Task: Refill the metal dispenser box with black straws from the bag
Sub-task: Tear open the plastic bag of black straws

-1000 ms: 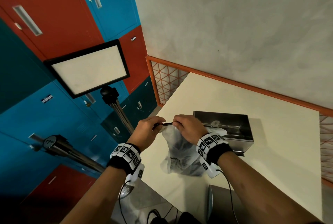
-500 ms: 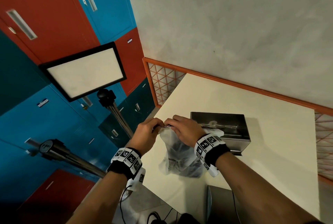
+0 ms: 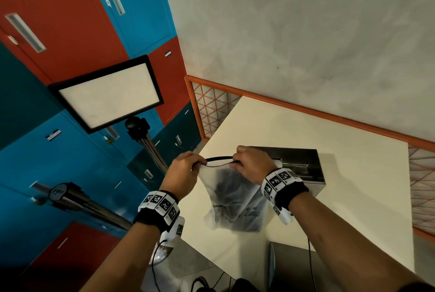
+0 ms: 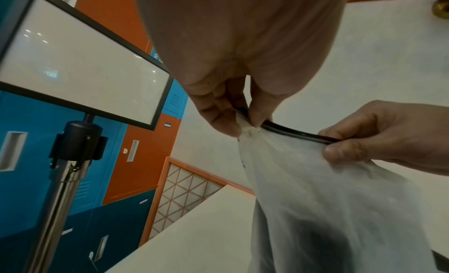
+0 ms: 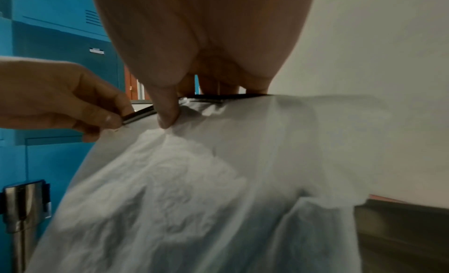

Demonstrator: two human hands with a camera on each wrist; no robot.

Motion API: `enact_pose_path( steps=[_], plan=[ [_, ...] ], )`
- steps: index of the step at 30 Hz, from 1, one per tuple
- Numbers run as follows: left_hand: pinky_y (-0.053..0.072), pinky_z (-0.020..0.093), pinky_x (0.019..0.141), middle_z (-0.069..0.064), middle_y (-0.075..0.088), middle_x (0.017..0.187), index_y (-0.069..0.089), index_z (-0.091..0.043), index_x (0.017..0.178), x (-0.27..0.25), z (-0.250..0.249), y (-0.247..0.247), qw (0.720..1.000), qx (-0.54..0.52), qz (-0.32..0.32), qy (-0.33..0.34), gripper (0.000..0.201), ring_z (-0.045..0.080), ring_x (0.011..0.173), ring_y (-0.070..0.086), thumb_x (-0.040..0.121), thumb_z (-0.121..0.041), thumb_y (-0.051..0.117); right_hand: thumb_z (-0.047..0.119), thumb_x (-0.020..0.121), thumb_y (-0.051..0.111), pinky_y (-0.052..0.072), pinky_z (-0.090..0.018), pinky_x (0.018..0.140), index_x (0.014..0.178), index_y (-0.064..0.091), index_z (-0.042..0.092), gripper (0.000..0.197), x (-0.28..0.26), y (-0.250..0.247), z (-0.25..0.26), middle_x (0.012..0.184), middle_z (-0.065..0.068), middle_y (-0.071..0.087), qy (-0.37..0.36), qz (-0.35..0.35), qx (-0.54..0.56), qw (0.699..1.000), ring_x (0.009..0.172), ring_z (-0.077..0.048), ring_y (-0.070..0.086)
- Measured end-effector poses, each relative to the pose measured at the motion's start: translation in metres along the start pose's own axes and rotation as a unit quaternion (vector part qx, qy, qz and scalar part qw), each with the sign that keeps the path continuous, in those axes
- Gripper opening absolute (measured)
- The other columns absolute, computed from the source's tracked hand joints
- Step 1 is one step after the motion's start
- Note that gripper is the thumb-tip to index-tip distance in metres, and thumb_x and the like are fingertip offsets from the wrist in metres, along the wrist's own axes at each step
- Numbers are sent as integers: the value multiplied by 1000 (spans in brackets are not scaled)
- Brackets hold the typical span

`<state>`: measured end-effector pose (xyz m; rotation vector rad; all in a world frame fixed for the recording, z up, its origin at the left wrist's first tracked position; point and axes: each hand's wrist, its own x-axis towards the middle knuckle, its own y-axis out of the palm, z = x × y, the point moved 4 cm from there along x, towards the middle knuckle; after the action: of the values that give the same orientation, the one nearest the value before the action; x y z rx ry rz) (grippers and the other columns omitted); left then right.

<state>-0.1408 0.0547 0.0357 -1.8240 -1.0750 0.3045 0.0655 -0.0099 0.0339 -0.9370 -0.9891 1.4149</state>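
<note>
A translucent plastic bag [image 3: 235, 195] with dark straws inside hangs over the cream table [image 3: 329, 150], held up by its black zip strip [image 3: 219, 159]. My left hand [image 3: 186, 169] pinches the strip's left end [image 4: 245, 116]. My right hand [image 3: 249, 162] pinches the strip further right, thumb in front [image 5: 167, 112]. Between the two hands the strip's two halves stand slightly apart. The metal dispenser box [image 3: 296, 162] sits on the table just behind the bag and my right hand; its inside is mostly hidden.
A framed light panel [image 3: 106, 94] on a metal stand [image 3: 150, 148] is left of the table. Coloured lockers [image 3: 70, 33] fill the left wall. An orange lattice rail [image 3: 211, 108] runs along the table's far edges. A grey chair back [image 3: 289, 266] is near my body.
My hands have moved apart along the bag's top, and the black zip strip now shows as a gap between them. The bag hangs a little more stretched.
</note>
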Motion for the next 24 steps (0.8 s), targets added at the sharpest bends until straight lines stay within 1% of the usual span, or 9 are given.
enact_pose_path(
  steps=[4,8,12,15,17,19,20,22,24],
  plan=[
    [46,26,84,-8,61,100,77,-25,104,0,-13,13,998,7,61,25,22,13,98,55,91,-9,67,39,98,50,50,-39,78,97,69,14,32,0,3,10,96,0,54,-14,3,10,1000,91,-21,58],
    [51,36,88,-3,67,99,79,-16,97,3,-2,10,999,22,41,-8,25,20,96,60,92,1,62,45,97,49,52,-41,78,97,70,17,35,-7,1,-5,94,3,55,12,0,15,1000,88,-20,58],
    [51,37,88,-10,64,94,79,-17,90,1,12,1,998,18,17,-62,28,17,93,60,90,3,60,54,96,46,52,-40,79,97,71,17,44,-16,-8,-36,94,4,57,64,-11,8,998,87,-19,60],
    [48,32,88,-11,62,96,78,-18,90,0,9,3,997,-2,38,-66,25,15,95,58,91,-3,58,67,93,35,50,-36,72,85,68,17,61,-16,-13,-38,85,5,56,75,-18,26,997,79,-17,58],
    [47,31,87,-10,62,98,77,-17,92,1,2,3,996,-23,45,-71,24,14,95,57,96,-18,53,71,93,25,50,-36,68,76,58,18,65,-15,-17,-35,77,4,57,95,-47,41,994,73,-19,57],
    [45,31,81,-8,62,95,75,-15,88,4,0,0,993,-38,35,-102,32,13,88,57,100,-29,49,64,97,29,49,-37,68,74,55,16,58,-15,-22,-36,79,0,60,116,-64,29,991,76,-24,59],
    [44,31,76,-6,62,91,75,-13,85,5,1,-3,993,-34,15,-114,32,14,82,58,101,-28,52,57,98,36,48,-36,68,77,59,14,53,-17,-23,-39,83,-1,61,127,-63,14,990,78,-25,60],
    [44,32,69,-3,61,83,73,-9,79,5,2,-9,994,-6,-28,-110,25,15,72,56,98,-18,60,47,96,46,43,-31,64,78,65,17,40,-23,-29,-48,86,0,63,152,-59,-9,987,79,-25,61],
    [48,33,69,-3,62,84,74,-9,78,6,1,-13,994,10,-50,-98,18,15,72,58,93,-10,64,41,92,51,42,-29,60,71,66,20,33,-26,-34,-52,81,1,65,171,-57,-4,984,73,-24,60]
  ],
)
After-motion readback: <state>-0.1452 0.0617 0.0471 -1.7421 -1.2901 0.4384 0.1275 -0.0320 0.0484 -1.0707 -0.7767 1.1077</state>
